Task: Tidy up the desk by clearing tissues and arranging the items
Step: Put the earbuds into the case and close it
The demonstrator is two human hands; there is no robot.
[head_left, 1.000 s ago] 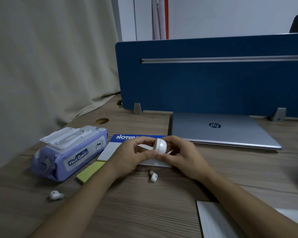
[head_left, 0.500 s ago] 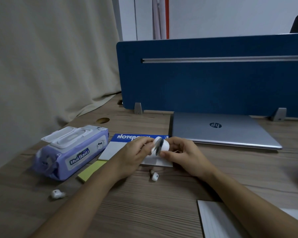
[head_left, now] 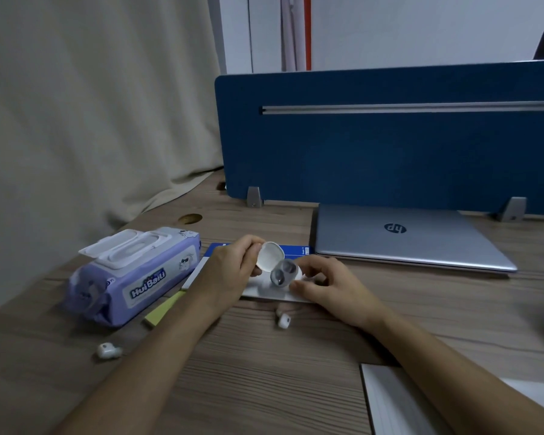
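Above the notebook [head_left: 277,295], both hands grip open earbud case [head_left: 280,271], left hand [head_left: 230,271], right hand [head_left: 330,288]

Two loose earbuds [head_left: 282,320] [head_left: 107,350], one open earbud case [head_left: 278,268], one wipes pack [head_left: 132,274], one laptop [head_left: 405,238]

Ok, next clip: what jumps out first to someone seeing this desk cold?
The open white earbud case held at centre by the left hand and right hand, both sockets empty. Two loose earbuds lie on the desk: one just below the hands, another near the purple wipes pack at left.
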